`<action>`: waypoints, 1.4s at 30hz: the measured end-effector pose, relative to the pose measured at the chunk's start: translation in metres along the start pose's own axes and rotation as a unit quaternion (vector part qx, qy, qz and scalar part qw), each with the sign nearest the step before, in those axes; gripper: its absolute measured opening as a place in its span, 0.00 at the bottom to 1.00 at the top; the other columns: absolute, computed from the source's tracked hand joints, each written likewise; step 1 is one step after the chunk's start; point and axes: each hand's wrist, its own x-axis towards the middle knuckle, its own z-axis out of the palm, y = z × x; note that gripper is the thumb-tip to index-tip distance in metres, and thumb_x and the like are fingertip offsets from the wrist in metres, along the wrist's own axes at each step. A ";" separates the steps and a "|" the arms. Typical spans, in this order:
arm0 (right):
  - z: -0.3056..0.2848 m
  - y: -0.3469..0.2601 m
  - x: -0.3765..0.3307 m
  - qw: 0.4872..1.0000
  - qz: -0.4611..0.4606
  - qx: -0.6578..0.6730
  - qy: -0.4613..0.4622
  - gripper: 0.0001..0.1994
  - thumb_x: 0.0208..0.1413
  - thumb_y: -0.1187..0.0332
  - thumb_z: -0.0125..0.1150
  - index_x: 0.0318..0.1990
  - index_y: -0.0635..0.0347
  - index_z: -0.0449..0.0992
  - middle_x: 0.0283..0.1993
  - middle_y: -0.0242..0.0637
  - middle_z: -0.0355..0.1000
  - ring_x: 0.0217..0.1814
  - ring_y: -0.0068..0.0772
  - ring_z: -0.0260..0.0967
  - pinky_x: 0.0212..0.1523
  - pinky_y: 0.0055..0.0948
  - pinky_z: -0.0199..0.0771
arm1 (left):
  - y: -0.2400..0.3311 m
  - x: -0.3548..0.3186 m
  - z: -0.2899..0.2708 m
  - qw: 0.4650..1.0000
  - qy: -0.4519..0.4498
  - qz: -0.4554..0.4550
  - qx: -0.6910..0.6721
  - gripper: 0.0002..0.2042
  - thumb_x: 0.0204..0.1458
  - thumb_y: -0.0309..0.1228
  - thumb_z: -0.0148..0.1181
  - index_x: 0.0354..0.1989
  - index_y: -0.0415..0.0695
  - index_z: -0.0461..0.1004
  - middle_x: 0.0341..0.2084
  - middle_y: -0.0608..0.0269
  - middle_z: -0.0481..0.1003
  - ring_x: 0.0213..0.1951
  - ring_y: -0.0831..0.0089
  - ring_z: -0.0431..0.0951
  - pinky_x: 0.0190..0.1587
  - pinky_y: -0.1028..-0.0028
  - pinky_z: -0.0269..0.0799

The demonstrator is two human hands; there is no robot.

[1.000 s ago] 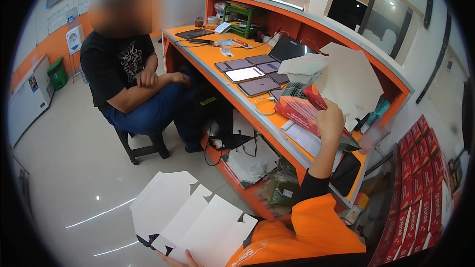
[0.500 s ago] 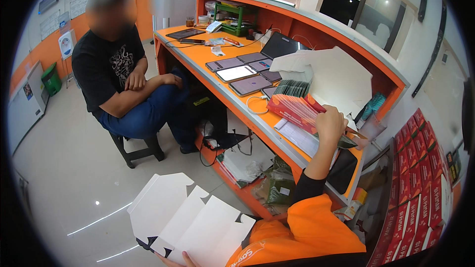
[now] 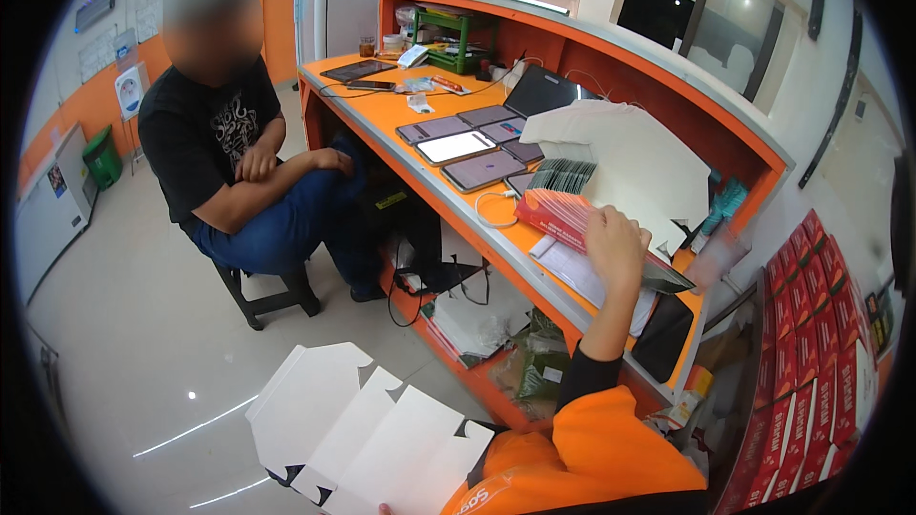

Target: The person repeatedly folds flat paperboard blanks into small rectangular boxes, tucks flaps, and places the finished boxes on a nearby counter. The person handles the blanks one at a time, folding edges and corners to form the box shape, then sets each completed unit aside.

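An unfolded white carton [image 3: 391, 443] with cut flaps lies across my lap at the lower left. My left hand [image 3: 385, 509] shows only a fingertip over its lower edge; the rest is out of the picture. On the desk's near end rests a fanned stack of flat red cartons [image 3: 553, 213] with dark green edges. My right hand [image 3: 616, 246] reaches over this stack, its fingers closed on the upper edge of the red cartons. Large white opened cartons [image 3: 658, 157] lean just behind it.
Several phones [image 3: 482, 169] lie on the orange desk [image 3: 367, 105], left of the stack. Under my right wrist are papers [image 3: 575, 267] and a dark tablet-like slab [image 3: 663, 332]. Red boxes [image 3: 811, 362] are piled at the right. A seated person [image 3: 229, 133] is at the left.
My right hand has shifted slightly left along the red cartons. The white carton on my lap has moved slightly down, and less of my left hand shows.
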 end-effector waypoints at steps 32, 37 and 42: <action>0.073 -0.124 -0.341 0.335 -0.321 0.501 -0.730 0.15 0.57 0.63 0.51 0.45 0.65 0.63 0.32 0.39 0.70 0.30 0.30 0.68 0.33 0.29 0.69 | -0.074 -0.017 -0.009 0.979 -0.087 -0.007 -0.184 0.29 0.50 0.47 0.47 0.56 0.39 0.61 0.56 0.54 0.59 0.57 0.60 0.61 0.59 0.62 0.55; 0.089 -0.121 -0.343 0.257 -0.229 0.521 -0.781 0.20 0.56 0.65 0.53 0.53 0.66 0.62 0.42 0.37 0.66 0.42 0.24 0.60 0.45 0.28 0.65 | 0.024 -0.027 -0.015 0.979 0.046 -0.114 -0.162 0.24 0.55 0.29 0.50 0.59 0.34 0.54 0.55 0.45 0.60 0.56 0.55 0.61 0.59 0.62 0.55; 0.069 -0.124 -0.313 0.248 -0.141 0.546 -0.788 0.19 0.57 0.62 0.54 0.50 0.65 0.63 0.35 0.32 0.65 0.30 0.17 0.60 0.27 0.19 0.64 | 0.008 -0.031 -0.020 0.990 0.086 -0.071 -0.090 0.24 0.56 0.41 0.45 0.55 0.36 0.62 0.53 0.49 0.63 0.54 0.59 0.65 0.55 0.64 0.60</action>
